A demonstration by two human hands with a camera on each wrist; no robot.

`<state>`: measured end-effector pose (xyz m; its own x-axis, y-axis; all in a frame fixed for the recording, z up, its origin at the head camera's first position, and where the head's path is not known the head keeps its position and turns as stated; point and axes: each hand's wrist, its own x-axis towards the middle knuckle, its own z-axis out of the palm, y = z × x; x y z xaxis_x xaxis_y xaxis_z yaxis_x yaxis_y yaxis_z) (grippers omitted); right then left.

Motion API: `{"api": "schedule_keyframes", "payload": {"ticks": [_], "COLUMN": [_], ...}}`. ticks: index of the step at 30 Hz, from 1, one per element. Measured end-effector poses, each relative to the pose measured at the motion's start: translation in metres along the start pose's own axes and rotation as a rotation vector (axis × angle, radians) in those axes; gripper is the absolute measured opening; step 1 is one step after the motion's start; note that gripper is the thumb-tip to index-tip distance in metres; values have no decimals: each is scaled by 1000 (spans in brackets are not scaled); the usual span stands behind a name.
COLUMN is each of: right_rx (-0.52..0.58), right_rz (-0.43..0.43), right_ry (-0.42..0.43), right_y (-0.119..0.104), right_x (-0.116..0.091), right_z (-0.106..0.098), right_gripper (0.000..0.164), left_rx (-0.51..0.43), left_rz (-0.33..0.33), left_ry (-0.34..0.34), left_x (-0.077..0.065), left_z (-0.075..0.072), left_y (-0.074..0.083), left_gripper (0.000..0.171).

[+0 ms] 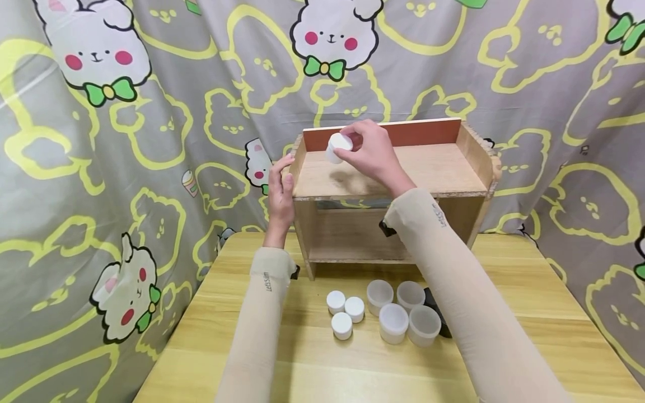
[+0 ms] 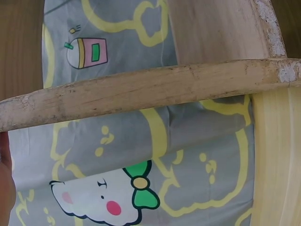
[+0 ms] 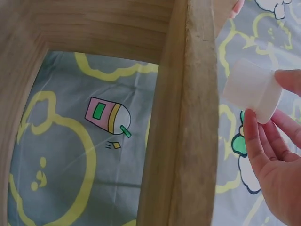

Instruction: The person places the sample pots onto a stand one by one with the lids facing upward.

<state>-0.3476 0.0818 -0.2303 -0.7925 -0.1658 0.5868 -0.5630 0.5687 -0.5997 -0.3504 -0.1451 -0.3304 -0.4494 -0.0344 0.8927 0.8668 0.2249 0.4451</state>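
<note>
A small white lidded jar (image 1: pixel 339 148) is pinched between the thumb and fingers of my right hand (image 1: pixel 372 152), above the left part of the wooden shelf unit's top board (image 1: pixel 428 168). In the right wrist view the jar (image 3: pixel 251 89) is tilted, held at its lid, beside the shelf's front edge (image 3: pixel 181 117). My left hand (image 1: pixel 281 193) rests on the shelf unit's left side panel, fingers at its upper edge. The left wrist view shows a wooden edge of the unit (image 2: pixel 150 89), with only a sliver of the left hand (image 2: pixel 5 183) at the border.
On the wooden table (image 1: pixel 201 347), in front of the unit, stand three small white jars (image 1: pixel 342 326) and several larger translucent tubs (image 1: pixel 393 323). Dark round items (image 1: pixel 443 319) lie partly hidden behind the right forearm. A patterned curtain (image 1: pixel 166 112) hangs behind and at both sides.
</note>
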Motion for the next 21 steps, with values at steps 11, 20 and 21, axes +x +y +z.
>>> {"api": "schedule_keyframes", "payload": {"ticks": [11,20,21], "right_rx": [-23,26,30], "right_rz": [104,182,186], "right_ry": [-50,-86,-87], "right_y": [10,14,14], "right_x": [27,44,46], "right_z": [18,26,27], "right_gripper": [46,46,46], "left_rx": [29,15,14], "left_rz": [-29,-16,-14], "left_ry": [-10,-16,-15], "left_x": [-1,-1,0], "left_z": [0,-1,-1], "left_y": [2,0,0], "left_gripper": [38,38,38]}}
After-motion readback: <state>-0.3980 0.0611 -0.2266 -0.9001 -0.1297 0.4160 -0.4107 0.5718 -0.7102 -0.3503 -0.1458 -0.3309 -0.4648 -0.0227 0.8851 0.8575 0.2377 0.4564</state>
